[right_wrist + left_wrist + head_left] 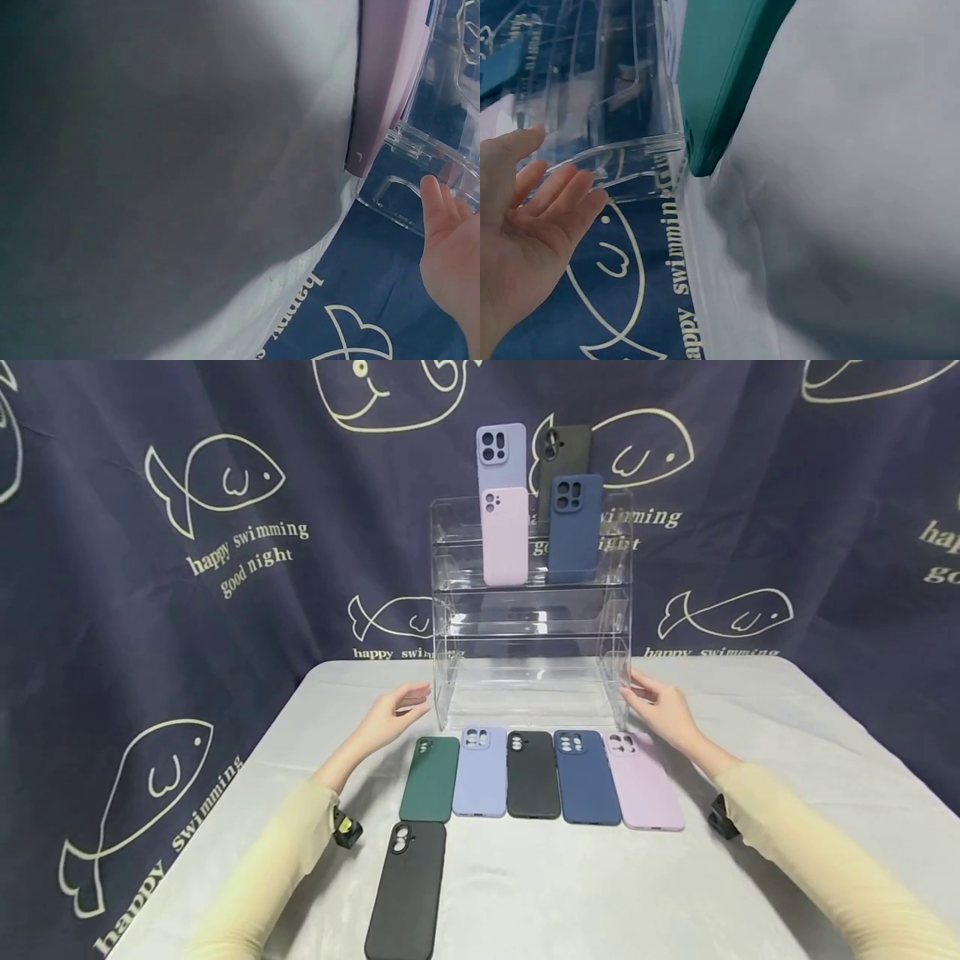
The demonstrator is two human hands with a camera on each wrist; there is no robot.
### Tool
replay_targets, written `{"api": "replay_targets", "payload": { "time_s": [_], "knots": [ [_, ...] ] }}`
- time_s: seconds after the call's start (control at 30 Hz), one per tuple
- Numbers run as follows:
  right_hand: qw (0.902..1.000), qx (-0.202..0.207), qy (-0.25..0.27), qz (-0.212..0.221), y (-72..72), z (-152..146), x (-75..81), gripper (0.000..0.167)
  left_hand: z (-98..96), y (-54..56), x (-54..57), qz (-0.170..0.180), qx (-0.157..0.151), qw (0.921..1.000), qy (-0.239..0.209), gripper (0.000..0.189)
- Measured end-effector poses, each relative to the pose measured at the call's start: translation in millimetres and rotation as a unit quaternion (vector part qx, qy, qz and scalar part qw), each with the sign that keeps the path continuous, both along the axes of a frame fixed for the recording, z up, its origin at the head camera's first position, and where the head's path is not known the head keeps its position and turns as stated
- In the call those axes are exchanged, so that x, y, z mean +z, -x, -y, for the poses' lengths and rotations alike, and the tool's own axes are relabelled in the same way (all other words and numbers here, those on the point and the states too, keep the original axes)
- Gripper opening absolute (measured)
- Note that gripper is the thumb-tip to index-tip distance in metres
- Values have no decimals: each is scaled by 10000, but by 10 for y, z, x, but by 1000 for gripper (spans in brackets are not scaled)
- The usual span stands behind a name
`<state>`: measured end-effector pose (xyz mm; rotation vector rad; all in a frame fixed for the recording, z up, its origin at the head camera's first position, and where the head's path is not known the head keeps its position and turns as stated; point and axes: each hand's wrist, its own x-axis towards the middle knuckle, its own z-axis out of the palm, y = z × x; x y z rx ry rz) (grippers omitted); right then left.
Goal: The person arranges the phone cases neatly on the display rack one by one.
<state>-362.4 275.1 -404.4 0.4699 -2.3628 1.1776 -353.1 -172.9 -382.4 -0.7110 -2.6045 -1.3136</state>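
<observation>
A clear acrylic tiered stand [532,675] stands on the table between both hands. My left hand [393,712] is beside its left side panel, fingers loosely bent and holding nothing; a small gap seems to separate them. At the right panel, my right hand [663,706] has its fingertips on or very close to the edge; contact is hard to tell. The right wrist view shows that hand [454,255] with fairly straight fingers. On the upper tiers stand a lavender-blue phone case [504,468], a pink one [506,539], a black one [573,447] and a navy one [576,531].
Before the stand lie a green case [430,781], a lavender-blue case [481,777], a black case [533,777], a navy case [588,781] and a pink case [647,785]. Another black case [407,893] lies nearer. A dark fish-print curtain [262,627] hangs behind the white-covered table [570,893].
</observation>
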Motion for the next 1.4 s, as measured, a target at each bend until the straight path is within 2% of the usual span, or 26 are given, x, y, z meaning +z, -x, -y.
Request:
{"api": "replay_targets", "payload": {
  "time_s": [0.17,0.3,0.47,0.63,0.83,1.0,1.1,1.23,1.4],
  "knots": [
    [9999,-12,111,15,5,-2,0,45,117,-197,54,-219,-1,9991,350,34],
    [9997,-25,178,143,16,-3,-7,46,203,-415,55,-114,-95,9972,736,28],
    [9994,49,245,235,41,5,-42,48,310,-681,-62,212,-275,9931,1123,30],
    [9996,9,203,216,52,5,-20,47,356,-854,-172,272,-462,9906,1259,28],
    [9993,-8,231,310,37,4,49,47,366,-963,-220,372,-596,9890,1305,27],
    [9987,117,293,412,-100,70,210,46,385,-1013,-237,370,-735,9862,1436,16],
    [9984,149,276,481,-198,109,298,46,386,-1038,-243,591,-911,9832,1464,15],
    [9975,234,333,578,-271,116,316,46,366,-1071,-240,984,-1141,9798,1313,17],
    [9970,294,388,594,-285,103,279,47,343,-1109,-230,1293,-1152,9768,1262,20]
  ]
}}
